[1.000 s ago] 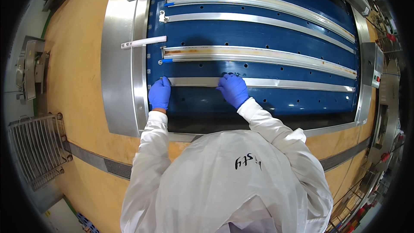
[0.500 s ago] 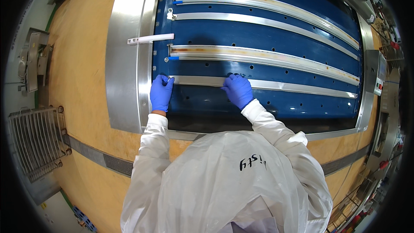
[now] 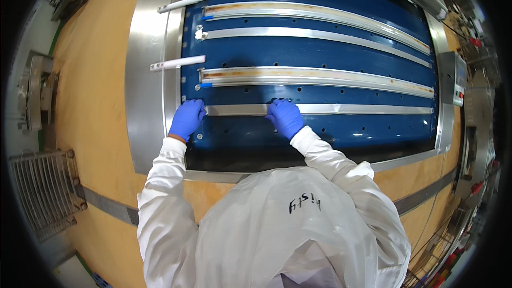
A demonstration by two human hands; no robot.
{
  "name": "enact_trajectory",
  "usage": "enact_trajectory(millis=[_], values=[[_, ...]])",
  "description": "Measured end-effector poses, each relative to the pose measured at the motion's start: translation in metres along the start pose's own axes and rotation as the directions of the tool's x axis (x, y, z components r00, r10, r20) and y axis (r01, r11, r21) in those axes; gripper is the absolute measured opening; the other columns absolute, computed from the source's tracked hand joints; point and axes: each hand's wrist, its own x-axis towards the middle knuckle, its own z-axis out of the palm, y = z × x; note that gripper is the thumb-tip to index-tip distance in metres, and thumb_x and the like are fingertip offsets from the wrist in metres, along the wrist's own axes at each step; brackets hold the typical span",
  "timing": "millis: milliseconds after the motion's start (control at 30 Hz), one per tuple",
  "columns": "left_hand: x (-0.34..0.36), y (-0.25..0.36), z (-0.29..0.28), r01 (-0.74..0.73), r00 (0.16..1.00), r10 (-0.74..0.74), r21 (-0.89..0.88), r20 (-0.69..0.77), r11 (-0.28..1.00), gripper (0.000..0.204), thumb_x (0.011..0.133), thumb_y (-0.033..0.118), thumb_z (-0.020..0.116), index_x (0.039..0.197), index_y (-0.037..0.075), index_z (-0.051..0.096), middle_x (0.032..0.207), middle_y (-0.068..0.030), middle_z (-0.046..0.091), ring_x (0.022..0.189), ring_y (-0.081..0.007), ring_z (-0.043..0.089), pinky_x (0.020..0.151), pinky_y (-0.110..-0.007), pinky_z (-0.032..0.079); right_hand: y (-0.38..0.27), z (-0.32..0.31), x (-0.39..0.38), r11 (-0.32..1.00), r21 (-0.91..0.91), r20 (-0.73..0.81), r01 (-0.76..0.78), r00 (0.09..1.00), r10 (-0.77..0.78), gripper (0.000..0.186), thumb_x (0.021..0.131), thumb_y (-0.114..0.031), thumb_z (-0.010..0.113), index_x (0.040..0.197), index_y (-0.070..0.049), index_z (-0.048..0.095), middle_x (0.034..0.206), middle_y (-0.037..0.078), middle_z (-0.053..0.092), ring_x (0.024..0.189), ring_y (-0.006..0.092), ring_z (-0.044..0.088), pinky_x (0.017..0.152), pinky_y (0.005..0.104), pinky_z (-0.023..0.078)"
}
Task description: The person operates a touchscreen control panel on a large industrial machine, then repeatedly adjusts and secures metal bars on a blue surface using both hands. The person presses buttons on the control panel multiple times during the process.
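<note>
Both hands wear blue gloves. My left hand (image 3: 187,117) is closed at the left end of the lowest flat metal strip (image 3: 352,109); whatever its fingertips pinch is hidden. My right hand (image 3: 284,118) has its fingers curled over that same strip, left of its middle. The strip lies across a blue perforated bed (image 3: 341,128). Above it run a grooved, rust-stained rail (image 3: 320,78), another flat strip (image 3: 320,36) and a second stained rail (image 3: 320,14). Two white bars (image 3: 177,63) jut over the bed's left edge.
A broad steel frame (image 3: 146,74) borders the bed, with a control box (image 3: 454,77) on its right. A wheeled wire rack (image 3: 42,192) stands at left on the yellow floor (image 3: 96,101), crossed by a drain channel (image 3: 109,202). Steel equipment (image 3: 477,138) lines the right side.
My left hand and forearm have shifted slightly left and now slant more. My right hand stays on the strip. The whole view has shifted a little, with the bed now appearing lower.
</note>
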Motion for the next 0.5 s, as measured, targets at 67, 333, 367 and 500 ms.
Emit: enact_trajectory(millis=[67,333,367,500], values=[[-0.001,0.009,0.001,0.029,1.000,-0.028,0.124,-0.012,0.992,0.013,0.087,0.019,0.063,0.093,0.008,0.058,0.083,-0.0150,0.060,0.081,-0.0359,0.059,0.071,-0.047,0.048,-0.003,-0.007,0.002,0.999,-0.043,0.086,-0.016,0.996,0.020,0.022,0.083,-0.031,0.072,0.092,-0.011,0.067,0.092,0.007,0.062,0.092,0.0253,0.064,0.073,0.0405,0.054],[-0.003,0.010,0.000,-0.086,0.996,0.090,0.190,-0.011,0.978,0.011,0.090,0.020,0.060,0.093,0.009,0.059,0.087,-0.0133,0.062,0.082,-0.0348,0.061,0.071,-0.047,0.049,0.007,0.012,-0.003,0.999,-0.023,-0.015,0.038,0.999,-0.038,0.018,0.084,-0.029,0.068,0.090,-0.012,0.067,0.091,0.008,0.061,0.090,0.0269,0.063,0.077,0.0405,0.053],[-0.007,0.007,0.006,-0.048,0.998,0.056,0.189,-0.036,0.981,0.014,0.091,0.023,0.059,0.093,0.009,0.061,0.086,-0.0137,0.063,0.080,-0.0350,0.062,0.070,-0.048,0.049,0.005,0.011,-0.002,0.999,-0.024,-0.001,0.035,0.999,-0.035,0.018,0.085,-0.029,0.067,0.091,-0.012,0.067,0.092,0.007,0.061,0.091,0.0263,0.063,0.077,0.0401,0.053],[-0.008,0.016,0.016,0.198,0.980,-0.190,0.271,-0.055,0.942,0.028,0.096,0.034,0.055,0.089,0.009,0.066,0.081,-0.0156,0.066,0.075,-0.0360,0.065,0.068,-0.048,0.051,-0.002,0.005,-0.002,0.997,-0.077,0.072,-0.010,0.997,0.016,0.019,0.087,-0.031,0.066,0.096,-0.014,0.068,0.098,0.005,0.061,0.095,0.0242,0.062,0.078,0.0394,0.052]])
